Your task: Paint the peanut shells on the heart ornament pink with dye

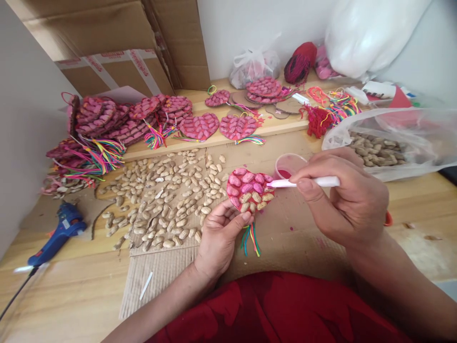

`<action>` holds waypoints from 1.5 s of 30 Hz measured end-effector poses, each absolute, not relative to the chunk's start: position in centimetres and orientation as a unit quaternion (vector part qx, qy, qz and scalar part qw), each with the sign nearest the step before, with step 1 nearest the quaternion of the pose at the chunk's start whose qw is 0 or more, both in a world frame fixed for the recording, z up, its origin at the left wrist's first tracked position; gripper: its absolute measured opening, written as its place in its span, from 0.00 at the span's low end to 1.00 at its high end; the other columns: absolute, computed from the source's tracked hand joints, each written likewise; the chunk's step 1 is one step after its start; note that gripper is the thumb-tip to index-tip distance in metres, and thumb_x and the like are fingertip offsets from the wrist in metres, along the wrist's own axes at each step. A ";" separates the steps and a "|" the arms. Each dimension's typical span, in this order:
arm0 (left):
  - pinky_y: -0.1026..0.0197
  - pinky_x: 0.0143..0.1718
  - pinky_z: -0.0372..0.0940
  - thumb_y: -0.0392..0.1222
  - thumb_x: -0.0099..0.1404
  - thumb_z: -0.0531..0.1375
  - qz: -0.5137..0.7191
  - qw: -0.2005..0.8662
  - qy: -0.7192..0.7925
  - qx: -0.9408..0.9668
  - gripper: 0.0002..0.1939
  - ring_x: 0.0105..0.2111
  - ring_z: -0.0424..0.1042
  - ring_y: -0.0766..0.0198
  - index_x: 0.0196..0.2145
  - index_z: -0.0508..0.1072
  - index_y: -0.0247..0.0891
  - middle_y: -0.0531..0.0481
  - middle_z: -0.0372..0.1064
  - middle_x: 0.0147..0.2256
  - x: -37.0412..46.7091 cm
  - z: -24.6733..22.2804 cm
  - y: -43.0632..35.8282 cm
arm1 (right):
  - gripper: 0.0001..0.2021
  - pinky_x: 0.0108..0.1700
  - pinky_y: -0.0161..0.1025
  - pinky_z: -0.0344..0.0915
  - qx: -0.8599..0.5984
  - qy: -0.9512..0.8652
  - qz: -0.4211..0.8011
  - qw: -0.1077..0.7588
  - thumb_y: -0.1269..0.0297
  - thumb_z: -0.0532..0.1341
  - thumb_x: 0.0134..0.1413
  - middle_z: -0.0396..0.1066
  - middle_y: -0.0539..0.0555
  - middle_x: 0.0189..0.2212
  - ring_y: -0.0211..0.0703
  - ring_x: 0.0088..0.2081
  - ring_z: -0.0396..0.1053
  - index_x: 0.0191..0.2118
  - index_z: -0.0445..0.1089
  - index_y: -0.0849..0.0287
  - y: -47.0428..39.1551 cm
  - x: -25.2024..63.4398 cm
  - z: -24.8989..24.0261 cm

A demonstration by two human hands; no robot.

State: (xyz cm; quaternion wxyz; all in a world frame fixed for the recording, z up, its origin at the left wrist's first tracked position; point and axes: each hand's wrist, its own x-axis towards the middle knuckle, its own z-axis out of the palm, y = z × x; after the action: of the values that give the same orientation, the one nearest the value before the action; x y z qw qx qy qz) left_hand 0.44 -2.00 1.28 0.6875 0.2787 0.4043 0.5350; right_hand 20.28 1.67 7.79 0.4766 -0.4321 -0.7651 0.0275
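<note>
My left hand [223,236] grips the lower edge of a heart-shaped peanut ornament [246,177], thumb in front. Pink covers the peanuts on its upper part, while those near the bottom are still plain tan. Colourful strings [252,240] hang below it. In my right hand [346,195] is a white paintbrush [314,182], held like a pencil, its tip touching the heart's right side. Just behind the brush stands a clear plastic cup [290,163] with red-pink liquid in it.
Loose peanuts [178,200] spread over cardboard to the left, beside a blue glue gun [59,233]. Finished pink ornaments [102,116] pile up at the back left, others [237,126] along a wooden ledge. A plastic bag of peanuts [378,150] lies at right.
</note>
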 end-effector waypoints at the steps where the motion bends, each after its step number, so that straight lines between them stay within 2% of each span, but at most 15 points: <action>1: 0.67 0.40 0.69 0.34 0.58 0.68 0.535 0.688 0.403 0.279 0.12 0.38 0.73 0.68 0.41 0.79 0.42 0.52 0.77 0.38 0.4 1.3 -2.0 | 0.05 0.43 0.50 0.63 -0.432 -0.763 0.031 0.481 0.70 0.63 0.54 0.73 0.49 0.29 0.45 0.36 0.67 0.37 0.72 0.52 1.7 20.3 7.8; 17: 0.66 0.41 0.68 0.35 0.58 0.68 0.535 0.686 0.401 0.287 0.12 0.38 0.72 0.68 0.41 0.79 0.43 0.51 0.76 0.38 0.4 1.2 -1.9 | 0.04 0.44 0.49 0.63 -0.431 -0.763 0.027 0.481 0.69 0.63 0.54 0.73 0.49 0.30 0.44 0.36 0.68 0.36 0.72 0.54 1.7 20.2 7.7; 29: 0.66 0.40 0.68 0.34 0.58 0.67 0.535 0.689 0.399 0.284 0.12 0.38 0.72 0.68 0.41 0.79 0.43 0.52 0.76 0.39 0.4 1.3 -1.9 | 0.05 0.42 0.49 0.64 -0.444 -0.753 0.034 0.485 0.69 0.63 0.55 0.73 0.50 0.30 0.46 0.36 0.69 0.37 0.73 0.50 1.7 20.1 7.7; 35: 0.67 0.40 0.68 0.33 0.59 0.67 0.534 0.687 0.398 0.291 0.12 0.38 0.71 0.69 0.41 0.79 0.42 0.52 0.76 0.38 0.4 1.3 -1.9 | 0.03 0.42 0.48 0.63 -0.440 -0.760 0.029 0.477 0.69 0.63 0.55 0.72 0.51 0.30 0.45 0.37 0.69 0.36 0.73 0.55 1.7 20.1 7.7; 45: 0.68 0.40 0.69 0.33 0.59 0.67 0.536 0.692 0.394 0.281 0.12 0.39 0.72 0.69 0.42 0.79 0.43 0.52 0.76 0.40 0.4 1.1 -1.9 | 0.06 0.40 0.49 0.62 -0.438 -0.755 0.039 0.486 0.71 0.63 0.55 0.72 0.51 0.30 0.46 0.35 0.67 0.37 0.72 0.53 1.6 20.3 7.9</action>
State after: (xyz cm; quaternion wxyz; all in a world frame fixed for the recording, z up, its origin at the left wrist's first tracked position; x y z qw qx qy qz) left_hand 0.41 -1.92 1.14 0.6918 0.2810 0.3937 0.5362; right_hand 20.28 1.63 7.92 0.4862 -0.4376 -0.7554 0.0391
